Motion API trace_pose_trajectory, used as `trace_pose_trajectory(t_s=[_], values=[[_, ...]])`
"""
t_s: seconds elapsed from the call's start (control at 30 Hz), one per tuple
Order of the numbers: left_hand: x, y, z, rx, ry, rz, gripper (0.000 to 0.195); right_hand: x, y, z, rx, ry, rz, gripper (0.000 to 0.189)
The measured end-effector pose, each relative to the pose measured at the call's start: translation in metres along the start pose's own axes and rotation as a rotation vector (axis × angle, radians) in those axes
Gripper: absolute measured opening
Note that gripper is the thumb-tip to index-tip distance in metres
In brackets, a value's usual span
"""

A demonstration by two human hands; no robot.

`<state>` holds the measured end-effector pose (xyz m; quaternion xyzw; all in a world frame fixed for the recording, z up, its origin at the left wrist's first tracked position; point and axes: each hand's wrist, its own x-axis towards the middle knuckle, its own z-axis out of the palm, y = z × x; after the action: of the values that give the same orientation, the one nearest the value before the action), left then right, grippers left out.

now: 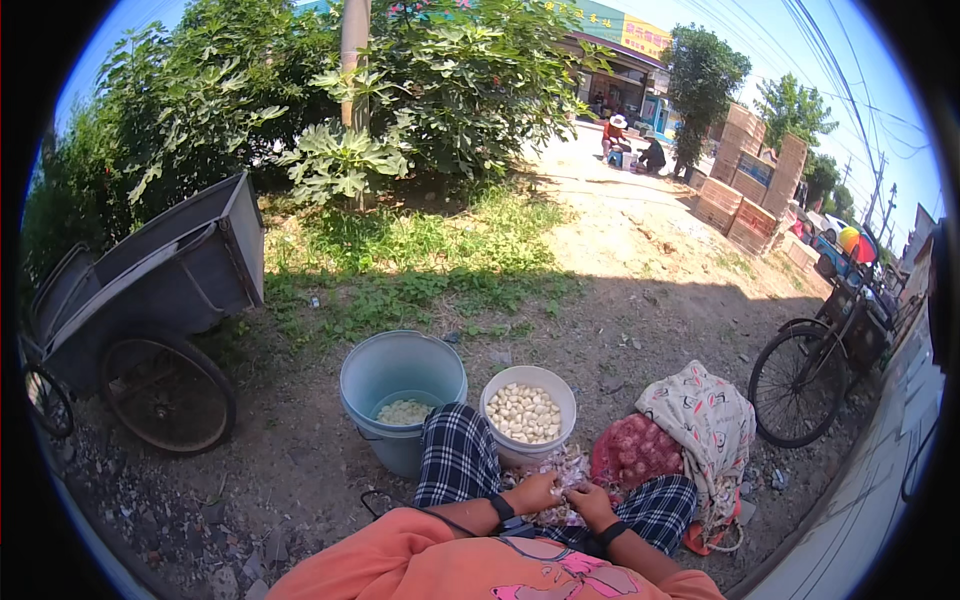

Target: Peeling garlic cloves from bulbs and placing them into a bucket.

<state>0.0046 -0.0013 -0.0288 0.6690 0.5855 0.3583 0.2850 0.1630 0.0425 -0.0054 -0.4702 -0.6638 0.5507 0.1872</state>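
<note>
Over a heap of garlic skins between the plaid-trousered knees, my left hand and my right hand meet, fingertips close together. A small pale piece, perhaps a garlic clove, seems to be between them; which hand grips it cannot be made out. Just beyond stands a white bucket full of peeled garlic cloves. Left of it, a larger pale blue bucket holds peeled cloves in water. A red mesh bag of garlic lies by the right knee, with a printed cloth against it.
A metal cart with spoked wheels stands at the left, and a bicycle at the right near a pale wall. Leafy bushes grow ahead. Stacked crates and two seated people are farther off.
</note>
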Motion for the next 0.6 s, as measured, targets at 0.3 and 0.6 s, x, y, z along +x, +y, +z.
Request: trace_pose_trajectory(t_s=[0.3, 0.6], values=[[-0.001, 0.000, 0.001, -0.030, -0.027, 0.024, 0.032, 0.000, -0.008, 0.000, -0.253, 0.053, 0.014, 0.025], [-0.001, 0.007, 0.000, -0.085, -0.068, -0.021, 0.032, 0.013, 0.016, 0.000, -0.234, 0.065, 0.007, 0.020]])
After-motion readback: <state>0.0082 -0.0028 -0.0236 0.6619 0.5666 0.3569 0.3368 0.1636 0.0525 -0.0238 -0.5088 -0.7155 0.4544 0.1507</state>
